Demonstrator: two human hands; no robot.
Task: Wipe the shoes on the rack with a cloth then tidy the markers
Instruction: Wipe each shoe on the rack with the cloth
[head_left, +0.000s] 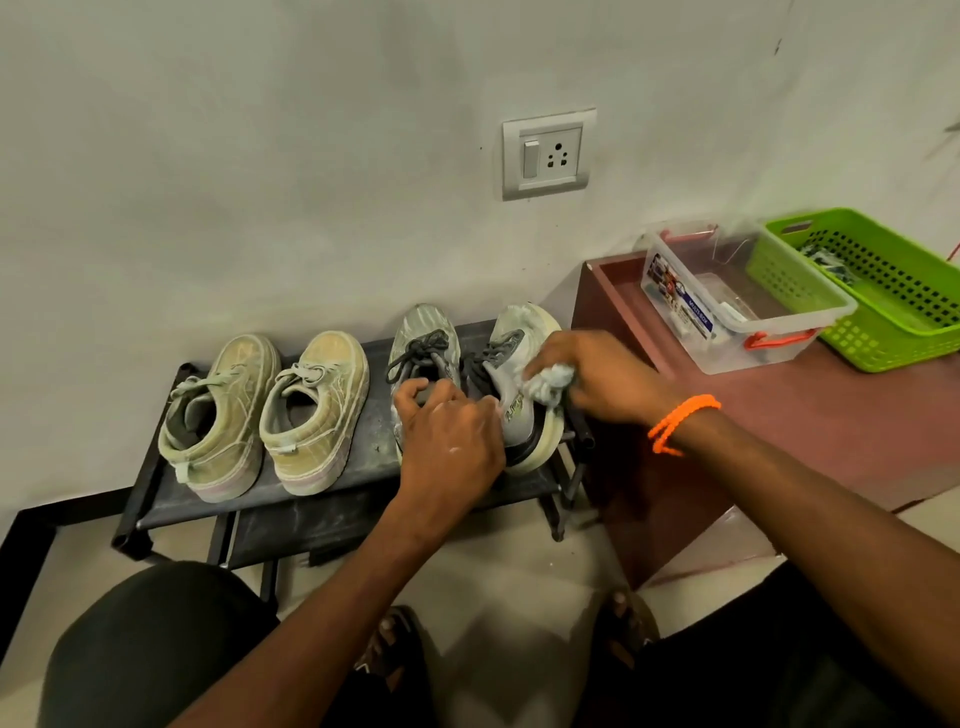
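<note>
1. Two pairs of shoes stand toes to the wall on the top shelf of a low black shoe rack (156, 467). On the left are two beige canvas sneakers (262, 415) with thick pale soles, scuffed and dusty.
2. On the right are two grey running shoes with dark laces. The left grey shoe (423, 338) sits flat; the right grey shoe (524, 364) is tipped onto its side so its cream sole faces right.
3. A small crumpled pale grey cloth (548, 382) is bunched into a wad.
4. The left hand (449, 436) reaches in from below, palm down, with fingers curled over the collar of the left grey shoe, gripping it at the opening.
5. The right hand (592, 379), with an orange braided band (680, 423) at the wrist, comes in from the right; its fingers are closed around the cloth.
6. The cloth pokes out from the right hand's fingers and presses against the upper side of the right grey shoe, just right of the laces.
7. Right of the rack, a dark red low table (831, 415) carries a clear plastic box (727, 312) with orange clips and a green perforated basket (872, 291), touching each other.
</note>
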